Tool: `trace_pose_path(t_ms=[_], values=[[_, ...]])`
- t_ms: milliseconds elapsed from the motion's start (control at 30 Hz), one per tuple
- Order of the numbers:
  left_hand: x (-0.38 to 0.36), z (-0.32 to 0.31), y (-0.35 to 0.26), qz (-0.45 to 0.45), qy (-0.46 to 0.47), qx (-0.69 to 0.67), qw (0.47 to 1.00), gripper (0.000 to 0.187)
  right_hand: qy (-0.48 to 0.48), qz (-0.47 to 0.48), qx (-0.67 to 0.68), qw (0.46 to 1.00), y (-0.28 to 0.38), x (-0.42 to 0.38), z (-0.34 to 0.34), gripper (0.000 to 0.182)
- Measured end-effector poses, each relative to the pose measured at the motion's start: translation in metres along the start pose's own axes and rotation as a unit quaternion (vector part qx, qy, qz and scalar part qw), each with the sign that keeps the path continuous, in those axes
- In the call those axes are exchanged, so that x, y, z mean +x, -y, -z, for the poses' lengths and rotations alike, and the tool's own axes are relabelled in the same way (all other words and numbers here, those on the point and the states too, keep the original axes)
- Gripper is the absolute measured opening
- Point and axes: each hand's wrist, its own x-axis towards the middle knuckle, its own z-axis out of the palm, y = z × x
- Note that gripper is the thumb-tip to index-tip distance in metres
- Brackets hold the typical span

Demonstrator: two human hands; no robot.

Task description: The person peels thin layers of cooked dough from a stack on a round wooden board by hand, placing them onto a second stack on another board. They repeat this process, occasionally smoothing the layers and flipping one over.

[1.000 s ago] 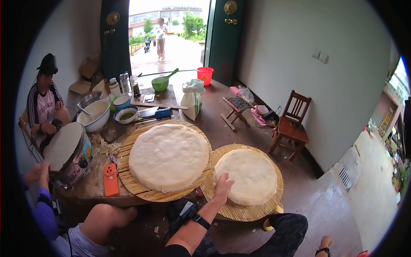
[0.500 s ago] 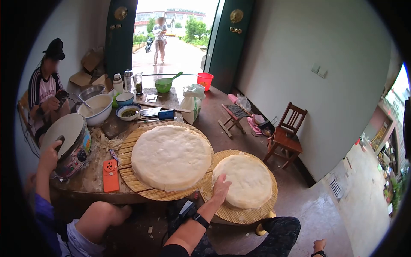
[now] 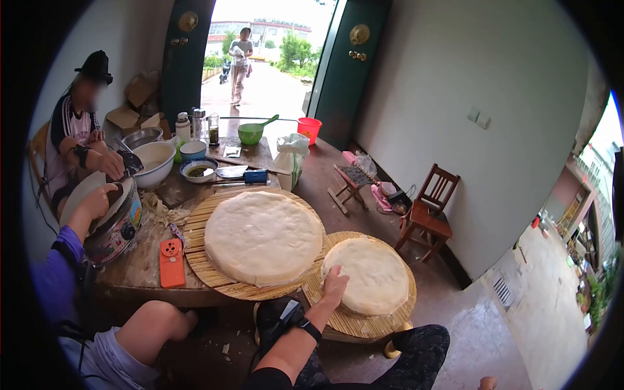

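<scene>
My left hand point(image 3: 334, 287), with a dark watch band on its wrist, is at the near left edge of a round stack of pale thin flatbreads point(image 3: 368, 275). Its fingers are closed on the edge of the stack. This stack lies on a round woven straw mat point(image 3: 409, 311). To its left, a larger flatbread stack point(image 3: 263, 237) rests on another straw mat point(image 3: 198, 260). Of my right hand point(image 3: 487, 383), only a small part shows at the bottom edge, apart from everything; its fingers are mostly cut off.
On the left, a purple-sleeved co-worker's hand point(image 3: 96, 200) and a seated co-worker's hand point(image 3: 112, 164) are at a round electric griddle point(image 3: 116, 237). An orange phone point(image 3: 172, 265), a batter bowl point(image 3: 156, 170) and a cleaver point(image 3: 232, 171) lie on the table. A wooden chair point(image 3: 428, 218) stands right.
The seated co-worker has leaned in and reached to the griddle. The purple-sleeved co-worker's hand has moved right and up. My left hand stays at the stack; my right hand has dropped lower.
</scene>
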Motion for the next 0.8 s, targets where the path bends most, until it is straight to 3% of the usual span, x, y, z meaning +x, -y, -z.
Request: trace_pose_path(t_ms=[133,267,300,333,367,400,433,467,500,533,567,633,733,800], values=[[0.008,-0.001,0.012,-0.017,-0.013,0.037,0.999,0.053,0.011,0.015,-0.077,0.997,-0.029,0.004,-0.027,0.045],[0.004,-0.002,0.007,-0.003,-0.02,0.065,0.998,0.053,-0.053,0.107,-0.308,0.944,-0.054,0.038,-0.07,0.047],[0.003,-0.002,0.009,-0.003,-0.018,0.069,0.997,0.053,-0.058,0.038,-0.122,0.99,-0.031,0.046,-0.038,0.04],[0.002,-0.004,0.01,0.002,-0.017,0.065,0.998,0.053,-0.084,-0.028,0.106,0.99,-0.002,0.052,-0.008,0.033],[0.004,-0.006,0.011,0.006,-0.017,0.06,0.998,0.053,-0.11,-0.051,0.312,0.942,0.027,0.056,0.017,0.027],[0.005,-0.007,0.012,0.004,-0.014,0.064,0.998,0.053,-0.133,-0.026,0.423,0.896,0.054,0.062,0.035,0.02],[0.006,-0.008,0.015,0.0,-0.013,0.067,0.998,0.053,-0.088,-0.058,0.499,0.86,0.113,-0.01,0.145,0.019],[0.005,-0.008,0.017,-0.004,-0.013,0.069,0.998,0.053,-0.113,0.0,0.546,0.83,0.142,-0.008,0.168,0.019],[0.005,-0.008,0.018,-0.005,-0.014,0.071,0.997,0.053,-0.124,0.053,0.546,0.827,0.166,0.008,0.18,0.022],[0.006,-0.008,0.018,-0.001,-0.013,0.072,0.997,0.053,-0.198,0.118,0.481,0.846,0.193,0.038,0.177,0.025],[0.007,-0.008,0.02,0.004,-0.014,0.072,0.997,0.053,-0.17,0.137,0.489,0.845,0.23,0.012,0.222,0.027],[0.014,-0.007,0.029,-0.016,-0.019,0.076,0.997,0.053,-0.184,0.268,0.457,0.828,0.289,-0.041,0.298,0.037],[0.009,-0.004,0.028,-0.029,-0.021,0.078,0.996,0.053,-0.131,0.419,0.513,0.738,0.348,-0.153,0.426,0.055],[0.005,-0.004,0.015,-0.024,-0.021,0.078,0.996,0.052,-0.21,0.473,0.595,0.615,0.365,-0.2,0.485,0.053]])
